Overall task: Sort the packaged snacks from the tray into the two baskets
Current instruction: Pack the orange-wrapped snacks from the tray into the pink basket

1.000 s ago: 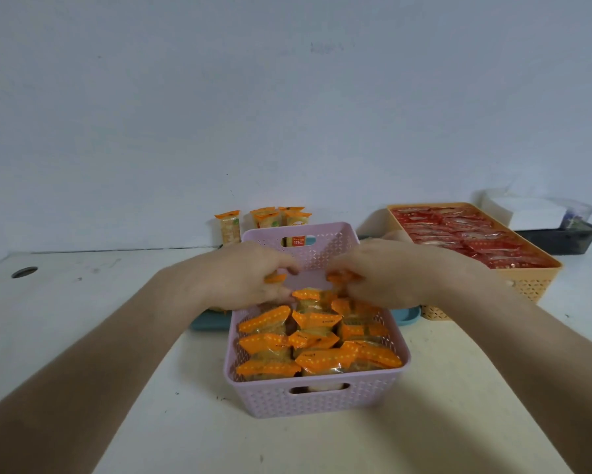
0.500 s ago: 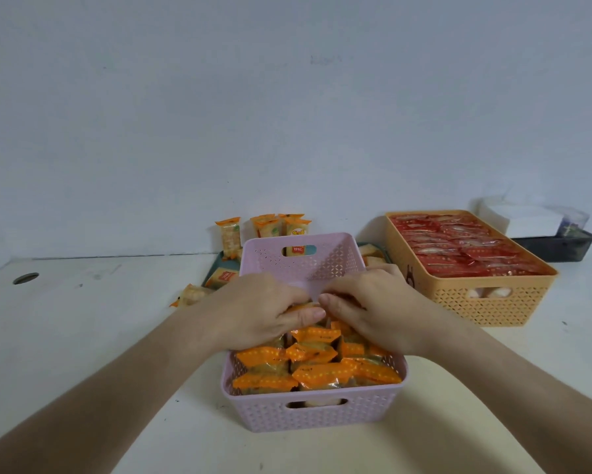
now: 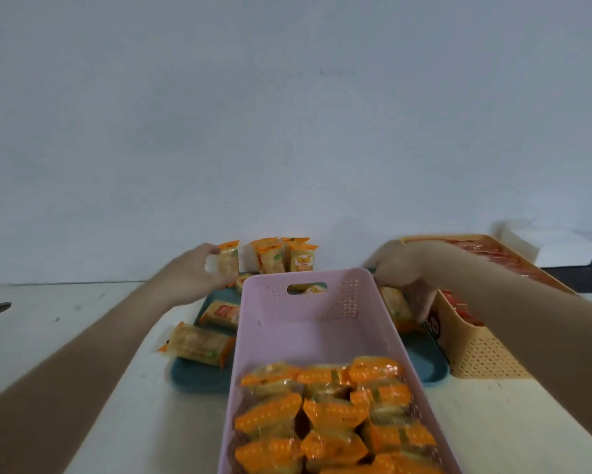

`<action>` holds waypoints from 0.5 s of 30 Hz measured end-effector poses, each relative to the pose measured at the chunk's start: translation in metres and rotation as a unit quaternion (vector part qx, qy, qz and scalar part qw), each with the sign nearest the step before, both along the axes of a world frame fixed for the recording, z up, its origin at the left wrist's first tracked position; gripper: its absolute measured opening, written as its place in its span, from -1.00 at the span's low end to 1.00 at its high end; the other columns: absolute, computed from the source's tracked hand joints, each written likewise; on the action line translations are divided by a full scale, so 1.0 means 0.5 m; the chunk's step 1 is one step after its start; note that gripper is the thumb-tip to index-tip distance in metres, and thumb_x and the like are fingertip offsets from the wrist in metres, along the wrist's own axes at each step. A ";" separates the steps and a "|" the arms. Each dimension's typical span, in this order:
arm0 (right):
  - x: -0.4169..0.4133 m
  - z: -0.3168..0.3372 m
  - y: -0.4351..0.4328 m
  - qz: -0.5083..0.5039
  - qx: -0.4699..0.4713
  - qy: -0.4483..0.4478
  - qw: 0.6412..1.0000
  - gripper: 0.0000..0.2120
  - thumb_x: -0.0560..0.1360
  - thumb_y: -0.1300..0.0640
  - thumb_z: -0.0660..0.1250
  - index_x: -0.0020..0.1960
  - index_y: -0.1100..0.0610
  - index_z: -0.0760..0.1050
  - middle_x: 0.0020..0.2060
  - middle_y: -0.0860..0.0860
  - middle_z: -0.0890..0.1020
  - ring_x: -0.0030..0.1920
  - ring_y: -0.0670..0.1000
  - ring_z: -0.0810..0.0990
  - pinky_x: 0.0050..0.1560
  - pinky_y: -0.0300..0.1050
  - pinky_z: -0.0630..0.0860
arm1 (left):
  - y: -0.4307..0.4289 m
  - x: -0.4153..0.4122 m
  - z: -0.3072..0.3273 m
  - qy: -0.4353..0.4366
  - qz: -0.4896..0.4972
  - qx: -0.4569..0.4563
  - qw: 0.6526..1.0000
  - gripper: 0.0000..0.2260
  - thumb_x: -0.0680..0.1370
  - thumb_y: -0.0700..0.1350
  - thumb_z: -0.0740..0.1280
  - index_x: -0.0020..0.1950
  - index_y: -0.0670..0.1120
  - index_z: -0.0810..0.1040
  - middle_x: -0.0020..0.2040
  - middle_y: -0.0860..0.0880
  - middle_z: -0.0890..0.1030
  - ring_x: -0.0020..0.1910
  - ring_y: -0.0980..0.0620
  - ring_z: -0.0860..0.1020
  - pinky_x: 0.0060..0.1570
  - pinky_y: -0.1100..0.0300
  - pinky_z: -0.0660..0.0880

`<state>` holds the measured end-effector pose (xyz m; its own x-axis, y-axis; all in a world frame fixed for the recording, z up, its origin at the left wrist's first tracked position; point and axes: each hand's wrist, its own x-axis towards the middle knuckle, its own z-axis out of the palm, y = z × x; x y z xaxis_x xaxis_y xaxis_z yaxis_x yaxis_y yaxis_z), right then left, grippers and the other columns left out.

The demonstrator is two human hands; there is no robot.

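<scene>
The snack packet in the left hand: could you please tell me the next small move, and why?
Probably carry the orange-ended clear snack packet, which the left hand grips, over into the pink perforated plastic basket: its far half is bare, and matching packets fill its near end.

2 baskets (image 3: 270, 313) (image 3: 486, 354) — 1 tray (image 3: 198, 374)

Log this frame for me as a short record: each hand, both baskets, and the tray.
left hand: grips an upright packet
right hand: reaches down to a lying packet between the baskets; grip unclear
pink basket: orange packets fill the near half, far half bare
yellow basket: holds red packets
tray: teal, under the pink basket; loose packets lie on it
</scene>
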<state>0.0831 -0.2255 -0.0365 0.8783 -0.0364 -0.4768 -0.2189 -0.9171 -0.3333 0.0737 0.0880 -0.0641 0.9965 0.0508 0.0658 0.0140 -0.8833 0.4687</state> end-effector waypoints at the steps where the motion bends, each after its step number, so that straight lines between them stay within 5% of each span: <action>1: 0.014 -0.013 0.008 0.001 -0.024 0.029 0.999 -0.55 0.54 0.16 0.28 0.39 0.24 0.31 0.28 0.38 0.40 -0.14 0.37 0.66 -0.21 0.18 0.66 | -0.006 0.018 -0.017 0.042 -0.009 0.018 0.999 -0.28 0.47 0.17 0.39 0.53 -0.03 0.19 0.48 -0.09 0.34 0.39 -0.10 0.39 0.27 0.06 0.35; 5: 0.064 -0.057 0.023 -0.025 0.006 0.085 0.996 -0.47 0.56 0.13 0.32 0.47 0.17 0.24 0.35 0.33 0.34 0.13 0.40 0.55 -0.15 0.21 0.65 | -0.032 0.096 -0.074 0.095 -0.029 0.001 0.995 -0.18 0.50 -0.04 0.42 0.58 0.00 -0.06 0.46 -0.19 0.35 0.21 -0.17 0.48 0.09 0.06 0.43; 9: 0.114 -0.077 0.036 -0.050 0.198 0.053 0.977 -0.31 0.57 0.05 0.30 0.56 -0.01 -0.01 0.46 0.21 0.27 0.30 0.30 0.44 0.11 0.23 0.53 | -0.044 0.156 -0.094 0.072 -0.067 -0.102 0.990 -0.19 0.32 -0.06 0.57 0.47 0.08 0.22 0.37 -0.08 0.46 0.21 -0.09 0.49 0.22 0.02 0.46; 12: 0.150 -0.092 0.067 0.032 0.182 -0.006 0.983 -0.39 0.61 0.05 0.22 0.57 0.07 0.02 0.51 0.11 0.23 0.45 0.14 0.30 0.37 -0.05 0.28 | -0.050 0.193 -0.100 0.084 -0.131 -0.076 0.985 -0.18 0.12 0.24 0.55 0.33 0.22 0.35 0.31 0.05 0.51 0.21 0.02 0.51 0.23 0.00 0.48; 15: 0.169 -0.083 0.092 0.102 0.218 -0.025 0.970 -0.47 0.58 0.05 0.28 0.49 0.01 0.19 0.39 0.03 0.42 0.30 -0.02 0.47 0.14 -0.41 0.36 | -0.066 0.214 -0.105 0.078 -0.180 -0.061 0.979 -0.27 0.11 0.25 0.52 0.23 0.22 0.37 0.19 0.02 0.53 0.10 0.00 0.54 0.11 0.00 0.53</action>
<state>0.1676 -0.1794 -0.0782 0.8688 0.3351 -0.3646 -0.0219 -0.7095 -0.7043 0.1808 0.0550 -0.1165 0.9489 -0.3069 -0.0740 -0.2068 -0.7815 0.5887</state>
